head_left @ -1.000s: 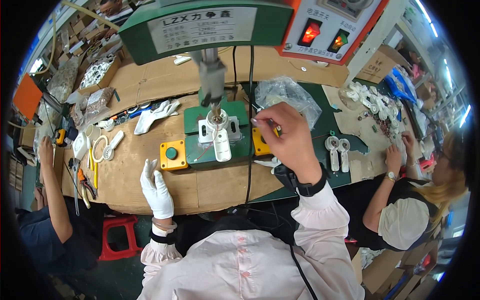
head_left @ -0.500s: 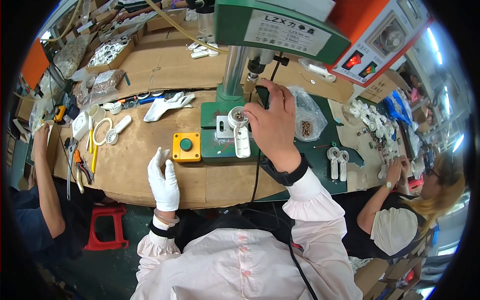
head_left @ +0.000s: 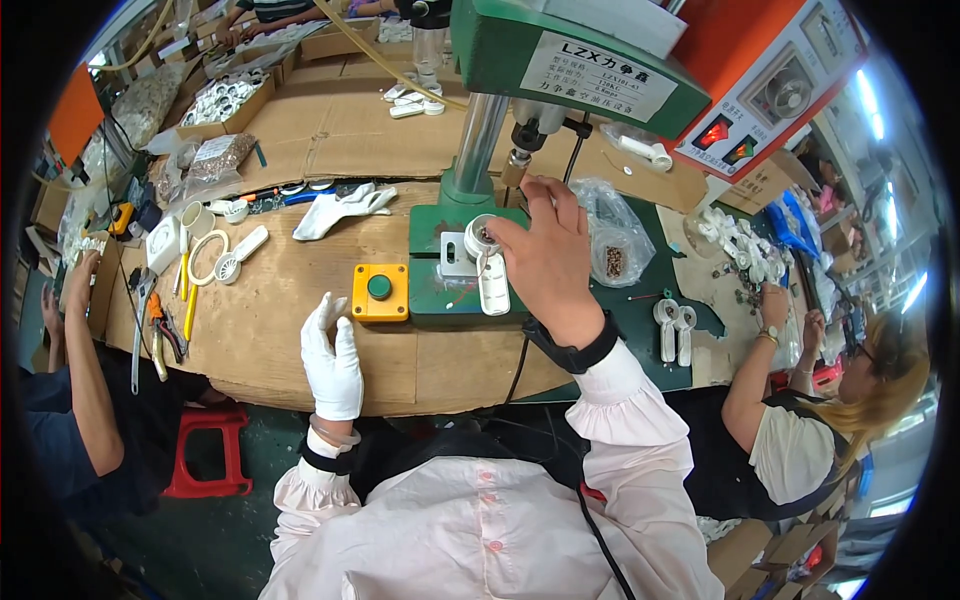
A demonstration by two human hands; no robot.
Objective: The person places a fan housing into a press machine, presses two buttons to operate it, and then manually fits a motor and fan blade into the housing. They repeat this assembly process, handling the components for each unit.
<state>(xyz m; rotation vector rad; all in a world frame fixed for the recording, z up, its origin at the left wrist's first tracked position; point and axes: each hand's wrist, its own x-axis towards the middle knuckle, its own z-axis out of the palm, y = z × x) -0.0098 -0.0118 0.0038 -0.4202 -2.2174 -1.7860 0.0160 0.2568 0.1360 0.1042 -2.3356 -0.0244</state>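
Leftmost, a co-worker's bare forearm [head_left: 88,370] lay along the bench edge beside pliers and yellow-handled tools [head_left: 160,325], with white plastic rings and paddle-shaped parts [head_left: 225,255] scattered a little further in. A spare white glove [head_left: 345,208] lay on the cardboard-covered bench [head_left: 270,340] behind them. Nearer the wearer, the gloved left hand [head_left: 332,355] rested flat on the cardboard, fingers loosely spread and holding nothing, just beside the yellow push-button box [head_left: 380,292] with its green button, close to it but not on it.

Further right stood the green bench press [head_left: 470,170], its nose hanging above a fixture on the green base plate. The white plastic part [head_left: 482,262], a round cup with a long handle, sat in that fixture directly below the nose. The bare right hand [head_left: 548,262] curled over it, fingertips pinched narrowly at the cup's rim; whether they actually gripped it or only steadied it I could not tell.

To do this step well, the cup probably wanted seating square and fully down in the fixture, with the fingers clear of the nose before anything was pressed.

Right of the press lay a clear bag of small parts [head_left: 612,250], two finished white parts [head_left: 672,330], and another co-worker's hands [head_left: 772,305] busy in a heap of white pieces.
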